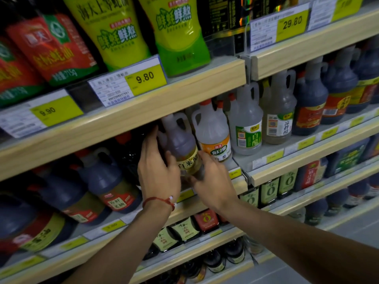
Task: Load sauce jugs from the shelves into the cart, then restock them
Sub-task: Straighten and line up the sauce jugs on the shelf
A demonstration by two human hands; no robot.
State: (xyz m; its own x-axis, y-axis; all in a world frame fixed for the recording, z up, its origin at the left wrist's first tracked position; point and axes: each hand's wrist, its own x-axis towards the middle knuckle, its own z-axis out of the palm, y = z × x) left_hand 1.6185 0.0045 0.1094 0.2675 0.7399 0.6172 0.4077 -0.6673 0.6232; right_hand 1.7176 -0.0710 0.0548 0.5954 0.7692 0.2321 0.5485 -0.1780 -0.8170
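Note:
A clear jug of pale vinegar with a yellow label [184, 148] stands tilted at the front of the middle shelf [123, 128]. My left hand [158, 171], a red cord at its wrist, grips the jug's left side, fingers reaching behind it. From the right, my right hand [211, 179] grips the jug low down near its base. A clear jug with an orange label [213, 136] stands right beside it. Dark soy sauce jugs [106, 181] fill the shelf to the left.
More clear vinegar jugs [246, 124] and dark jugs [311, 103] line the right bay. Green and red sauce pouches [114, 33] sit on the shelf above, with yellow price tags [143, 78]. Small bottles [184, 230] fill lower shelves. Grey floor lies at the lower right.

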